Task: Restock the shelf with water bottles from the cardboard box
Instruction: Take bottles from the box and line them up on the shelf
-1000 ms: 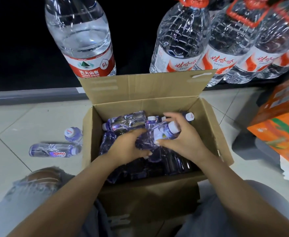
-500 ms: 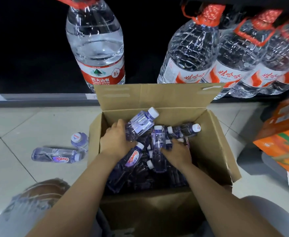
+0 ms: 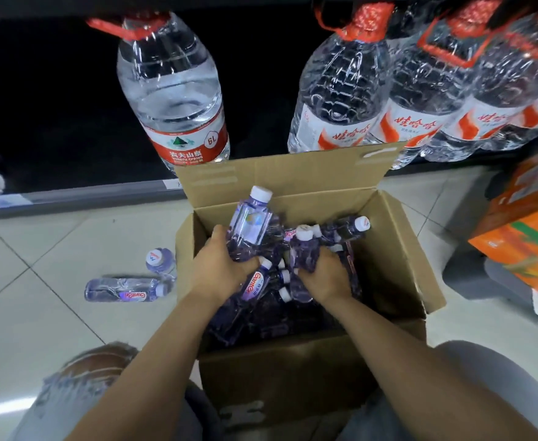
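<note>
An open cardboard box [image 3: 398, 249] stands on the floor in front of me, filled with several small purple-tinted water bottles with white caps. My left hand [image 3: 221, 265] grips one small bottle [image 3: 250, 222], tilted up with its cap toward the box's back flap. My right hand [image 3: 320, 276] grips another small bottle [image 3: 304, 249], cap up, in the middle of the box. The dark bottom shelf [image 3: 54, 106] lies beyond the box.
Large water jugs stand on the shelf: one with a red label [image 3: 172, 90], several others [image 3: 341, 90] to the right. Two small bottles are on the tiled floor left of the box, one lying [image 3: 124, 289], one upright [image 3: 159, 259]. An orange carton [image 3: 522, 230] sits at right.
Both hands have each closed round a separate bottle. The left hand's bottle has risen and tilted toward the back flap. The view has shifted so the shelf shows more.
</note>
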The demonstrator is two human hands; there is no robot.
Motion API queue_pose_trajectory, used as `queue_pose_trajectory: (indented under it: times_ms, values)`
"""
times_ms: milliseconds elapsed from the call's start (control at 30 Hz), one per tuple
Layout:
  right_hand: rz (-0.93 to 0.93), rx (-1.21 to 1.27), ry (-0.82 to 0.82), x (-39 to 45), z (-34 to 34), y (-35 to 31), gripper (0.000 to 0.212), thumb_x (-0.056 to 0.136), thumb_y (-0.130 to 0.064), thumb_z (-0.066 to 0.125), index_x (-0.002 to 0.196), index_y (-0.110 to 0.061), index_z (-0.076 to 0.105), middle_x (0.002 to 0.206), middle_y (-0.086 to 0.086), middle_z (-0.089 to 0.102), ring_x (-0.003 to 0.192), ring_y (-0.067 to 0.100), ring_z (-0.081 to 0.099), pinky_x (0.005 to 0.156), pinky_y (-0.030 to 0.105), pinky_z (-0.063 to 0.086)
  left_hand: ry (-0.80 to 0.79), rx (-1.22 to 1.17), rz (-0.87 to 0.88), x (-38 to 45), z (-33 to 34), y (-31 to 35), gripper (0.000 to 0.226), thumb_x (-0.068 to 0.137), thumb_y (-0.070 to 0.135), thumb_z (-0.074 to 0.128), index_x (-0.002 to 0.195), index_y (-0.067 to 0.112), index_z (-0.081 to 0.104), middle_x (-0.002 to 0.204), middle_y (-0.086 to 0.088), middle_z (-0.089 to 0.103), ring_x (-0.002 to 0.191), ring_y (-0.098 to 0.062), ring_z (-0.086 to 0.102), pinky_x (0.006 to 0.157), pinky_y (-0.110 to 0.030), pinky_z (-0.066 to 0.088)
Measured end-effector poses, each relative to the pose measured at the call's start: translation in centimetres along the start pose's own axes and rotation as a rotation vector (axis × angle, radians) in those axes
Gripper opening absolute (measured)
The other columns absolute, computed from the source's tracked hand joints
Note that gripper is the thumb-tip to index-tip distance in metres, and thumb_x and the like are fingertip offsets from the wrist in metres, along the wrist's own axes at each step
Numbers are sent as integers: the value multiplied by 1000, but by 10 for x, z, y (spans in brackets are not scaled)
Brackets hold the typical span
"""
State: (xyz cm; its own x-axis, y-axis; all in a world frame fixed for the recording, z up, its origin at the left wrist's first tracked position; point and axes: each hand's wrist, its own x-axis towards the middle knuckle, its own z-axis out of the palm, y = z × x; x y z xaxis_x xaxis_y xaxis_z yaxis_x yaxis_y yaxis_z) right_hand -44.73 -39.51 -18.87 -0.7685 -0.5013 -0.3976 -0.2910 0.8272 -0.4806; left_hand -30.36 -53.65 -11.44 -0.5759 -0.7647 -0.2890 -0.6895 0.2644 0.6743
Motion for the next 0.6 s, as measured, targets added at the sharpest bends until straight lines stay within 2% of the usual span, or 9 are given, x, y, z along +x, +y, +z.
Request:
queue_pose_trajectory:
  times_ms: [67, 167, 267, 333, 400, 467, 533, 600]
  values:
    - [-45, 42, 38, -19, -32, -5, 41, 82, -29, 68, 109, -4, 51, 111, 16, 54, 101, 33, 56, 69, 28, 35, -25, -77, -41, -10, -16, 16, 61, 61, 50, 81, 103, 31, 43, 97, 15, 61, 93, -14, 62, 84, -37, 51]
    - [-116, 66, 53, -52, -94, -29, 43, 84, -31, 69, 110, -2, 49, 112, 16, 52, 103, 32, 52, 72, 30, 33, -55, -145, -61, -30, -44, 54, 63, 57, 48, 83, 103, 27, 45, 97, 15, 63, 92, -13, 64, 84, -40, 53]
    - [-156, 99, 44, -83, -155, -62, 42, 80, -39, 72, 103, -12, 49, 100, 8, 60, 91, 27, 60, 71, 33, 44, -44, -171, -68, -53, -80, 106, 58, 63, 35, 85, 104, 23, 46, 92, 18, 59, 90, -15, 65, 81, -37, 53]
    - [-179, 156, 39, -107, -199, -86, 39, 77, -40, 74, 99, -19, 49, 91, -2, 64, 81, 18, 64, 69, 36, 52, -34, -171, -51, -70, -108, 143, 56, 65, 35, 84, 104, 24, 44, 93, 12, 63, 88, -15, 64, 77, -35, 52]
    - [-216, 223, 32, -136, -250, -116, 41, 77, -38, 75, 104, -20, 50, 91, -10, 66, 81, 10, 66, 68, 27, 53, -11, -150, -15, -89, -146, 184, 56, 67, 36, 83, 105, 22, 43, 94, 8, 63, 86, -18, 63, 76, -36, 51]
    - [-261, 275, 44, -166, -306, -148, 43, 77, -34, 76, 109, -20, 50, 91, -15, 63, 83, 6, 64, 68, 15, 48, -3, -181, 15, -109, -189, 226, 60, 67, 35, 83, 109, 19, 43, 91, 10, 62, 85, -18, 63, 75, -36, 52]
    - [-290, 350, 85, -194, -361, -182, 42, 76, -35, 76, 108, -24, 51, 95, -11, 64, 86, 8, 64, 73, 21, 51, -18, -262, 49, -127, -233, 266, 65, 66, 35, 84, 111, 21, 41, 90, 9, 63, 83, -18, 65, 74, -40, 54]
    - [-328, 418, 113, -220, -415, -217, 46, 74, -40, 76, 110, -25, 51, 100, -9, 63, 90, 9, 63, 80, 26, 52, -32, -325, 97, -145, -279, 307, 63, 66, 37, 84, 111, 32, 40, 94, 5, 65, 86, -18, 66, 79, -43, 54]
